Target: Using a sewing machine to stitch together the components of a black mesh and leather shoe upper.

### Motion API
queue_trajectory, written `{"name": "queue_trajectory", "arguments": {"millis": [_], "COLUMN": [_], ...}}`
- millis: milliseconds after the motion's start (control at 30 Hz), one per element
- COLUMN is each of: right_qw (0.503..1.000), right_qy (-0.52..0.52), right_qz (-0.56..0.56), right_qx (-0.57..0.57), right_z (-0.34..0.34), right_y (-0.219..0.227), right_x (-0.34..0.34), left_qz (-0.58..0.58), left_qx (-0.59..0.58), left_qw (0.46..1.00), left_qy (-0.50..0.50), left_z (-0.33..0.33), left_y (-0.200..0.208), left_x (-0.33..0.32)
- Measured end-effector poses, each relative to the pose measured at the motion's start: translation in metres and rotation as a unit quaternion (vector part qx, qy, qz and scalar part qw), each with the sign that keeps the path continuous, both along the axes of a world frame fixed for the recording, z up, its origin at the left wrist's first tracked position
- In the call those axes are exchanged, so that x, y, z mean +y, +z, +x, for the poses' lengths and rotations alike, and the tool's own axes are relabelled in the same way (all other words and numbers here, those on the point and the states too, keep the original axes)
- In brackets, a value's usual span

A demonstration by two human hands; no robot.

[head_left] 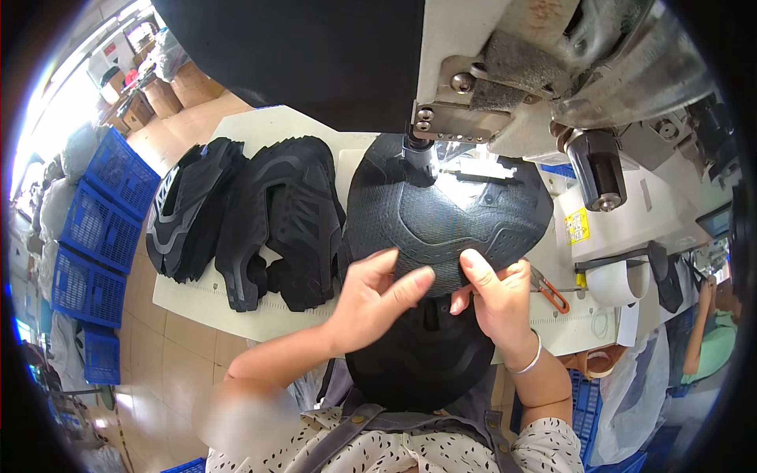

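Black shoe upper [449, 217] lies mid-table, its far part beneath the brightly lit stitching area of an industrial sewing machine [453, 39], its near edge at both hands. Farthest left, blue plastic crates [98, 229] stand in a row beside the tiled floor [169, 355]. On the left of the white worktable [260, 121] rest two piles of cut black pieces: a narrower stack with grey trim [197, 209] and, just beside it, a broader stack with open slots [303, 225]. Next comes the left hand [371, 303], resting at the upper's near edge with thumb and fingers spread apart — its thumb points to the right. A dark slotted section [430, 363] hangs below, over the lap; whether it joins the upper I cannot tell. To its right, the right hand [505, 307] pinches the near edge, thumb on top and fingers curled beneath; a pale bangle [530, 359] circles that wrist. Near it lie orange-handled snips [552, 293] — then a white ring-shaped part [619, 284] and, farthest right, a co-worker's green sleeve [714, 343].
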State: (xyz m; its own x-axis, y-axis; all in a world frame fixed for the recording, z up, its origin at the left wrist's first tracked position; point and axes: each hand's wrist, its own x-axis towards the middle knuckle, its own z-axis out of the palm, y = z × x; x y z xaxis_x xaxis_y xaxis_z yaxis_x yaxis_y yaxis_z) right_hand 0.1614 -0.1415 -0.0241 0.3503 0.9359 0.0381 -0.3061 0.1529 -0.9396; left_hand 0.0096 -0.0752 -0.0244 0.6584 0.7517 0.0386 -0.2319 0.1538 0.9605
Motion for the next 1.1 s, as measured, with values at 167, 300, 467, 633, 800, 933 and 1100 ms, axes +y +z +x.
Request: {"name": "queue_trajectory", "arguments": {"millis": [167,300,467,633,800,933,1100], "right_qw": [1.000,0.997,0.970,0.878,0.894,0.988,0.981], "right_qy": [0.019,0.058,0.152,-0.122,-0.150,0.016,-0.034], "right_qz": [0.024,0.000,-0.102,0.152,0.083,0.050,0.057], "right_qx": [-0.001,-0.060,-0.161,-0.438,-0.414,-0.144,-0.183], "right_z": [-0.011,-0.016,-0.011,0.020,0.067,0.076,0.072], "right_y": [-0.001,-0.002,0.007,0.020,0.008,0.006,0.026], "right_x": [-0.002,-0.003,-0.028,-0.039,0.004,0.010,0.008], "left_qz": [0.081,0.052,0.038,0.089,-0.065,-0.082,0.019], "left_qx": [-0.086,-0.025,-0.071,-0.022,-0.082,-0.070,-0.120], "left_qw": [0.992,0.998,0.987,0.987,0.991,0.991,0.986], "left_qy": [-0.040,0.032,0.140,0.133,0.089,0.081,0.111], "left_z": [0.012,0.021,0.034,0.030,0.026,0.024,0.032], "left_y": [-0.003,0.004,0.006,0.003,0.006,0.009,0.008], "left_x": [-0.006,-0.004,0.001,0.013,0.018,0.023,0.030]}}
